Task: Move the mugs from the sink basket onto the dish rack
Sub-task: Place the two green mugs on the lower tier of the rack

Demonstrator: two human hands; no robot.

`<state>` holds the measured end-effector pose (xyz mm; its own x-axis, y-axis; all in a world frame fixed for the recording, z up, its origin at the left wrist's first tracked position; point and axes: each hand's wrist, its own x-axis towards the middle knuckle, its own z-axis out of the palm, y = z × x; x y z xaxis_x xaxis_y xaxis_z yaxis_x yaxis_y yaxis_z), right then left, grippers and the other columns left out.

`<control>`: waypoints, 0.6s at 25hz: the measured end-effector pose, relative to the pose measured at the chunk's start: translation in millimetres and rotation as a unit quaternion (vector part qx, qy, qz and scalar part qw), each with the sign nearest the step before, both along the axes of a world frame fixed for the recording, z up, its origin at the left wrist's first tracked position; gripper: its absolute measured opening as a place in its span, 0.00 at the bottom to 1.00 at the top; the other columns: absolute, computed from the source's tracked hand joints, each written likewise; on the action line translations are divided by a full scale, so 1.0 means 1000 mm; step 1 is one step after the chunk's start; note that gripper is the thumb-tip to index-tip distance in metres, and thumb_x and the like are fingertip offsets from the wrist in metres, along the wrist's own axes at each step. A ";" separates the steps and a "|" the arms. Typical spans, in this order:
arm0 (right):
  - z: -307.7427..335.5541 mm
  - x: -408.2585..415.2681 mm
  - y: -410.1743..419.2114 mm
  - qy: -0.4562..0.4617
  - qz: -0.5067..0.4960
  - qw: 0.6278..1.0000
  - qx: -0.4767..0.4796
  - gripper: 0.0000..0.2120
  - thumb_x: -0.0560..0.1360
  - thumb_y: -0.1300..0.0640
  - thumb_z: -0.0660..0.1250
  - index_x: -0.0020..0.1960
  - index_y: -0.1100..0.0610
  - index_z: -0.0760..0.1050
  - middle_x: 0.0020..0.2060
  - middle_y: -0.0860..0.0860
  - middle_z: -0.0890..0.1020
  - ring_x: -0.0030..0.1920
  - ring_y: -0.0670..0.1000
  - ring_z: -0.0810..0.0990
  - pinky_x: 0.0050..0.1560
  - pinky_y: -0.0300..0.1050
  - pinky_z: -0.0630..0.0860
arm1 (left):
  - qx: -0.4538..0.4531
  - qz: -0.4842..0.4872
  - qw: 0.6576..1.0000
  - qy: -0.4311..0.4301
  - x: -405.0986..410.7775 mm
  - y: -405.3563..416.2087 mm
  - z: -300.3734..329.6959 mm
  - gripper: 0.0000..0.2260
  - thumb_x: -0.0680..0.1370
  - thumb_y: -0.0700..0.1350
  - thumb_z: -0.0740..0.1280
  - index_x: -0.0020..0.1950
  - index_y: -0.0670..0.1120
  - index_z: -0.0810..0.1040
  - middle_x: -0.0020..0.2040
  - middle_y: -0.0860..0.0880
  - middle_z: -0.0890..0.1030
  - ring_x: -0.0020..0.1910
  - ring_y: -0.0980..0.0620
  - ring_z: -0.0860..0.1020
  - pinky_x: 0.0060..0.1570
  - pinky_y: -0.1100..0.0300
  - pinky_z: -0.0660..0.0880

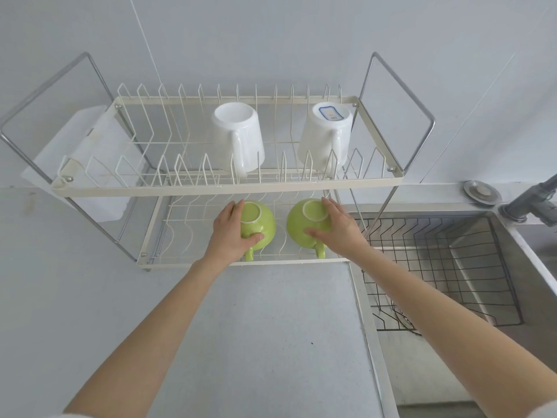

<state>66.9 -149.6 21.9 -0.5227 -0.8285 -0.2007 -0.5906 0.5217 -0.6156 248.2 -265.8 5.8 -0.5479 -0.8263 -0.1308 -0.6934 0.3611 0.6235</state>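
Two green mugs sit upside down on the lower tier of the cream wire dish rack [229, 188]. My left hand [230, 232] grips the left green mug [262, 220] from its left side, thumb near the handle. My right hand [337, 229] wraps the right green mug [304, 224] from its right side. Both handles point toward me. On the upper tier, two white mugs stand inverted: one in the middle [238, 137], one at the right [327, 135]. The black wire sink basket [452, 267] in the steel sink holds no mugs.
A grey faucet [533, 200] and a round metal drain plug [482, 191] sit at the sink's far right. A white plastic tray [90, 152] hangs on the rack's left end. The pale counter [256, 327] lies in front of the rack.
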 end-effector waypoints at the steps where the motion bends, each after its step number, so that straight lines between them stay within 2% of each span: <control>1: -0.001 -0.001 0.001 -0.003 -0.001 1.000 -0.005 0.39 0.72 0.50 0.70 0.75 0.54 0.53 0.76 0.50 0.57 0.75 0.54 0.58 0.74 0.51 0.59 | -0.003 0.002 1.000 0.001 0.000 0.000 0.000 0.37 0.71 0.47 0.70 0.74 0.45 0.53 0.76 0.42 0.54 0.75 0.41 0.54 0.73 0.49 0.54; 15: -0.002 -0.002 0.001 -0.007 -0.002 1.000 -0.005 0.38 0.72 0.51 0.69 0.75 0.55 0.52 0.76 0.52 0.56 0.74 0.55 0.58 0.73 0.51 0.60 | -0.022 -0.021 1.000 -0.002 -0.015 0.013 -0.001 0.38 0.72 0.49 0.69 0.75 0.45 0.51 0.76 0.42 0.53 0.75 0.42 0.54 0.73 0.49 0.55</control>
